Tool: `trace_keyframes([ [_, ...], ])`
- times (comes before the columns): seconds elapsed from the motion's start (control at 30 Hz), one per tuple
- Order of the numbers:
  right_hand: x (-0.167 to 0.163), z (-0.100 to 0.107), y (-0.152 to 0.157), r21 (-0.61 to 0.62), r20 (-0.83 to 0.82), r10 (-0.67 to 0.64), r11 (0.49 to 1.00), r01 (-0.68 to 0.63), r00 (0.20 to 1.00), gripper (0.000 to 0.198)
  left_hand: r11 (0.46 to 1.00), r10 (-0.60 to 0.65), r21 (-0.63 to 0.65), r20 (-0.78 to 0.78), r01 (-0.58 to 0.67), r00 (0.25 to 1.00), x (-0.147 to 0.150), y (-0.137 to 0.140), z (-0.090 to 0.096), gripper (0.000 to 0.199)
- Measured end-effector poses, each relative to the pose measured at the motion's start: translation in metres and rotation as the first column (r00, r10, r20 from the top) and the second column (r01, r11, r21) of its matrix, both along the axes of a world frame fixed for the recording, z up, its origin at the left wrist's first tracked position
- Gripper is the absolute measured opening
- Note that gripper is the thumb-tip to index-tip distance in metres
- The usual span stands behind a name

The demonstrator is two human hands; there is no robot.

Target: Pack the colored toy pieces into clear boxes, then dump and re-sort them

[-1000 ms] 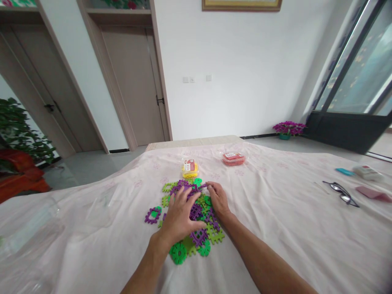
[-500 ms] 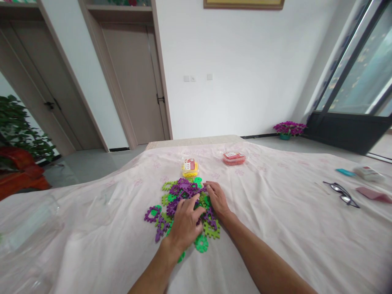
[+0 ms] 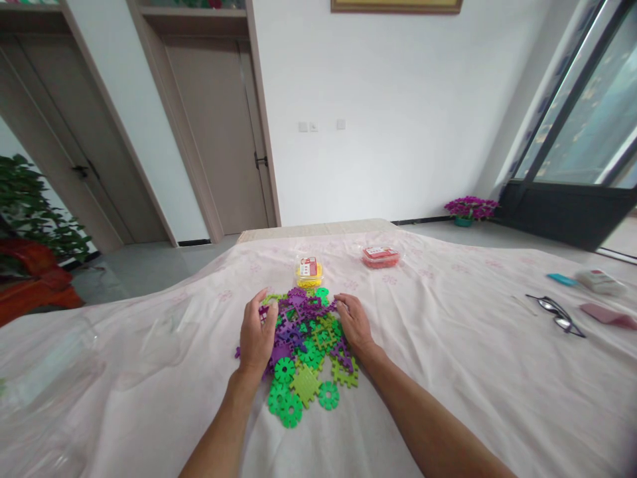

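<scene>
My left hand has come off the top of the tiles. A second ago it lay flat across the heap, fingers spread over the purple pieces; now it stands at the heap's left flank, palm turned inward, fingers loosely curled and apart, clamped on nothing that I can see. With it out of the way, the green round tiles and a lime square one at the near end of the pile show plainly, where before they were half covered. I read this as the heap being herded together from both sides rather than pressed down from above.

My right hand has hardly moved: it rests at the right flank of the heap, fingers open and touching the outer tiles, gripping none. Both forearms run in from the near edge of the bed, converging on the pile, wrists low on the sheet.

The tiles lie in the middle of the bed, well away from its edges. Just beyond them toward the far edge stands a yellow tub, and a red tub near it to the right. Glasses lie well apart toward the right edge.
</scene>
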State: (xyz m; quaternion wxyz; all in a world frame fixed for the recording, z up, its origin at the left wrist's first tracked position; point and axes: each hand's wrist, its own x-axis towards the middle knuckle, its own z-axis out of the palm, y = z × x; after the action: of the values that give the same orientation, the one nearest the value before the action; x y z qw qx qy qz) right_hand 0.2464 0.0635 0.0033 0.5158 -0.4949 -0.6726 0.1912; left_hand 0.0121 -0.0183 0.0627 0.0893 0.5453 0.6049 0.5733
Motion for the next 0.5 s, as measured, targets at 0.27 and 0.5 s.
trace_keyframes([
  [0.27,-0.007,-0.004,-0.007,-0.025,0.241,-0.006,1.0,0.012,0.971,0.041,0.899,0.006,-0.41,-0.337,-0.153,0.942,-0.036,0.005,-0.027,0.06],
  [0.5,-0.015,0.013,-0.023,-0.072,0.042,0.286,0.957,-0.282,0.957,0.04,0.957,-0.009,-0.29,-0.131,-0.03,0.991,-0.001,0.012,-0.048,0.058],
])
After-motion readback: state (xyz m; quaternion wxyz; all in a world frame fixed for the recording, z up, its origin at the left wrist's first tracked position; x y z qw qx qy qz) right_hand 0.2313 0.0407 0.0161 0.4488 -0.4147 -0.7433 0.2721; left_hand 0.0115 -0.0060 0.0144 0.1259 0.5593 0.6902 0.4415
